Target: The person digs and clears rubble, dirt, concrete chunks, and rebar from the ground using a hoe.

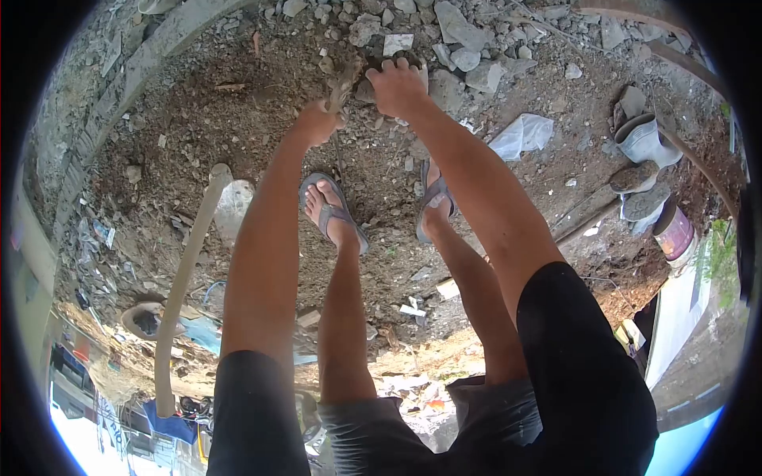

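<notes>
My left hand [320, 124] is closed around a rough, soil-brown elongated piece [344, 86] that points away from me; I cannot tell whether it is wood or stone. Just right of it, my right hand [399, 89] has its fingers curled over a grey stone [423, 75], most of which the hand hides. Both hands are low over the dirt ground [270, 119], ahead of my sandalled feet [332, 208]. A flat pale fragment [398, 44] lies just beyond the right hand.
Broken stones [468, 59] pile up at the far side. A clear plastic bag [522, 136] lies to the right, near boots [647, 141] and a paint bucket [675, 232]. On the left lies a tool with a long wooden handle [186, 278] and a metal blade [235, 208].
</notes>
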{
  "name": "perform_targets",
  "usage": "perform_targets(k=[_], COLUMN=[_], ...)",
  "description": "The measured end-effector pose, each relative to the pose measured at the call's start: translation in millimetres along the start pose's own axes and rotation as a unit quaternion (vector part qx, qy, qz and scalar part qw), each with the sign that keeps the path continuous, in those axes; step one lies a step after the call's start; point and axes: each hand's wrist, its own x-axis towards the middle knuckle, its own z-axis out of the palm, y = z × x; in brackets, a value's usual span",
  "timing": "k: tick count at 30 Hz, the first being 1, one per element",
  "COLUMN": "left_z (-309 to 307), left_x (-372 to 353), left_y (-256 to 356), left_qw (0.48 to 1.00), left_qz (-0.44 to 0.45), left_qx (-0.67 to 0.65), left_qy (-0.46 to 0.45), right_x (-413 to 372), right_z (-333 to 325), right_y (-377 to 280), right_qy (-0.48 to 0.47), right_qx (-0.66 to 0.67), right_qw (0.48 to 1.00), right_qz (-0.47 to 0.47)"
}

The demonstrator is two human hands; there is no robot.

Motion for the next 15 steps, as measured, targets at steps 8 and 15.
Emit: perform_targets(k=[8,15], left_z=[106,75], left_x=[1,-24], left_y=[45,51], left_qw=[0.988,0.988], left_qz=[-0.05,-0.026], left_qx=[-0.069,0.018], left_qy=[0.127,0.151], right_x=[-59,21], right_z=[-64,4], right_y=[28,-29], right_qy=[0.196,-0.04], right_qx=[0.088,0.708], right_qw=[0.961,0.648], right_qz=[0.175,0.278])
